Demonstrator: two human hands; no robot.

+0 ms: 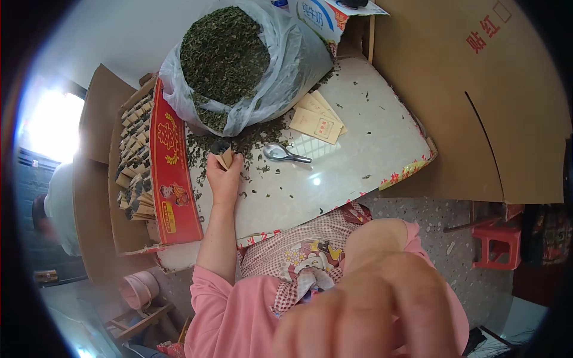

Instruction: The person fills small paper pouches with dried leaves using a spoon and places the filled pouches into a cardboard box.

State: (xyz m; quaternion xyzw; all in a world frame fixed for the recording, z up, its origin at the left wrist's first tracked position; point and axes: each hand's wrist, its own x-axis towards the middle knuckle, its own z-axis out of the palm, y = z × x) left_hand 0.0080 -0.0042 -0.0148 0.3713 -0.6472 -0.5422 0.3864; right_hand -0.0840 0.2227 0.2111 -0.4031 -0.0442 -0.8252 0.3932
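Observation:
Over the white tabletop, my left hand (225,173) holds a small tan paper packet (225,159) upright, with dark dried leaves at its top. My right hand (370,304) is raised close to the camera, large and blurred; its fingers point down and hide whatever lies beneath them. Beyond my left hand, a clear plastic bag (292,65) stands full of dried green leaves (224,53). A metal spoon (286,154) rests on the table to the right of the packet. Several flat cream packets (316,124) with red print overlap near the bag.
To the left, an open carton with a red side panel (173,173) holds rows of filled packets (136,155). Loose leaves are scattered on the tabletop (370,137). A large cardboard sheet (465,119) stands right, a red stool (498,244) below it. Another person (59,206) is at far left.

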